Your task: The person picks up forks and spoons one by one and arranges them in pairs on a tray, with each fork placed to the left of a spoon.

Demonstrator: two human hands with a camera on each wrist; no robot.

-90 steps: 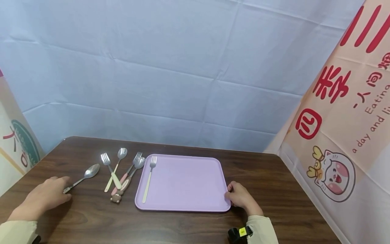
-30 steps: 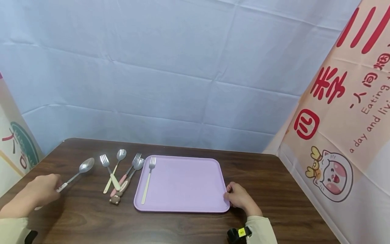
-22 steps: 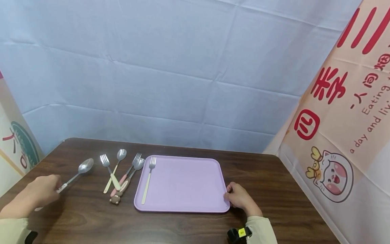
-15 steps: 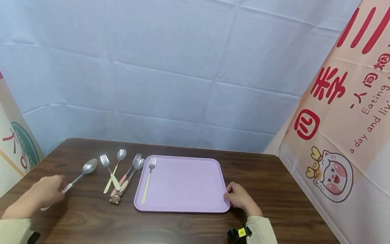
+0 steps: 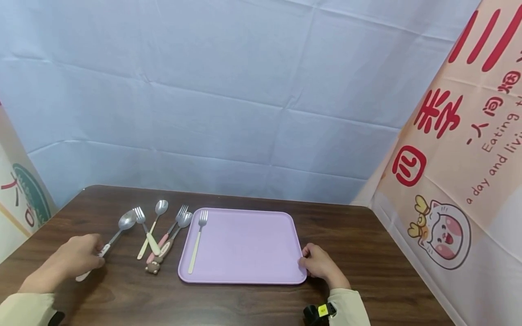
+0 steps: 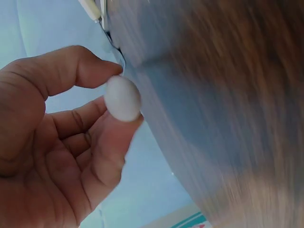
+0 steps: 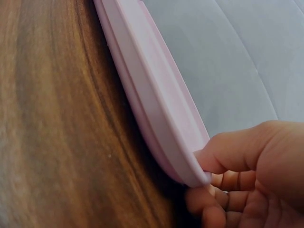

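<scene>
Plainly, in the head view, a dark wood-grain worktop [image 5: 367, 267] is stretching back to a creased pale-blue cloth [image 5: 224, 104] — a printed banner [image 5: 444, 176] is draping the right side. The left hand [image 5: 77, 258] is pinching a spoon [image 5: 128, 220] just beside a fork [image 5: 153, 245]; the right hand [image 5: 322, 263] is gripping the near right corner of a lilac tray [image 5: 244, 246]. In the left wrist view, fingers [image 6: 85, 71] are grasping the spoon's handle. In the right wrist view, they're pinching the tray's rim — brown grain is showing alongside.

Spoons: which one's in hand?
The white-handled spoon: the left hand pinches its handle, while neither hand touches the cream-handled spoon or the bear-handled spoon.
</scene>
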